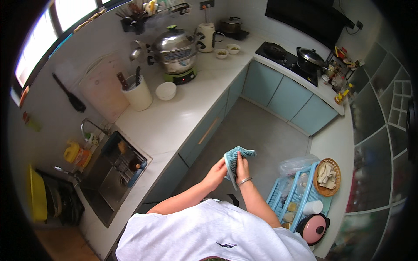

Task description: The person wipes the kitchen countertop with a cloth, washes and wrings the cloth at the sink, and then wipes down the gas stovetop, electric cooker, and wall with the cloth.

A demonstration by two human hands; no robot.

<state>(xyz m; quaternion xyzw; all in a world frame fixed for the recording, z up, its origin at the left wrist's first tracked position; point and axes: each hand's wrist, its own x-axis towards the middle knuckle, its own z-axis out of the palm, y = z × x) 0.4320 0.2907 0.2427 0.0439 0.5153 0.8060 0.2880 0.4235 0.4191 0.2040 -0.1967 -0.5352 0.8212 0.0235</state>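
A teal ribbed cloth point(232, 159) is bunched between my two hands, in front of my white shirt and above the grey floor. My right hand point(242, 167), with a silver bracelet at the wrist, grips the cloth from the right. On its left side, my left hand point(217, 174) has its fingers against the cloth's edge; whether they close on it is hard to tell. Part of the cloth hangs down between the wrists, and one corner sticks out to the right.
The counter point(156, 130) runs along the left, with a sink point(111, 192), a white bowl point(166, 91) and a steamer point(174, 52). A gas hob point(287, 62) is at the back right. Lower right stand a blue plastic rack point(302, 186), a wicker basket point(336, 182) and a pink-lidded pot point(312, 228).
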